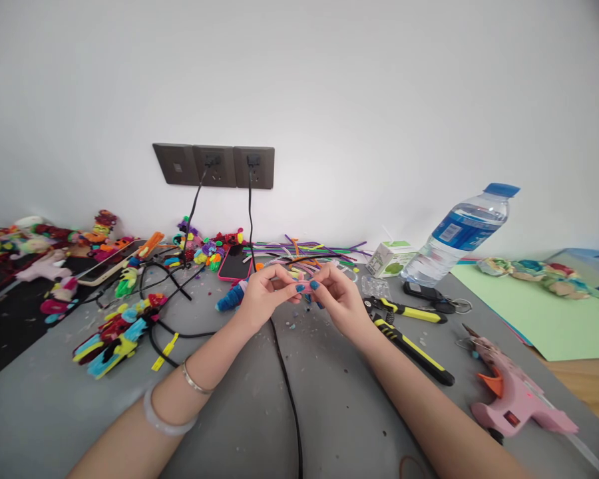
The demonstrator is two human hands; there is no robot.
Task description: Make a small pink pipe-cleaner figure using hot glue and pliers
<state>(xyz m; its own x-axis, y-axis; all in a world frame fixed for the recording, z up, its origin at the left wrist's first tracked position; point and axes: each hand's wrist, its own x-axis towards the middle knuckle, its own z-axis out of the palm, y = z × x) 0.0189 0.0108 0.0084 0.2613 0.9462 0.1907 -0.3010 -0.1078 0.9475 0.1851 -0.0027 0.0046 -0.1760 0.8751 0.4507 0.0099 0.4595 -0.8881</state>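
Observation:
My left hand [267, 293] and my right hand [337, 298] meet above the grey table [239, 426], fingers curled. Between their fingertips both pinch a small pink fuzzy piece [304, 287], apparently a bit of pipe cleaner. Its full shape is hidden by the fingers. A bundle of coloured pipe cleaners [309, 251] lies just behind the hands. A blue fuzzy piece [228, 299] rests on the table left of my left hand.
A pink glue gun [516, 399] lies at the right, yellow-handled pliers [409, 332] beside my right forearm. Behind stand a water bottle [459, 233] and a small carton [392, 258]. A phone [234, 263], black cables [284, 379] and colourful fuzzy figures [117, 336] fill the left. Green paper [539, 306] is far right.

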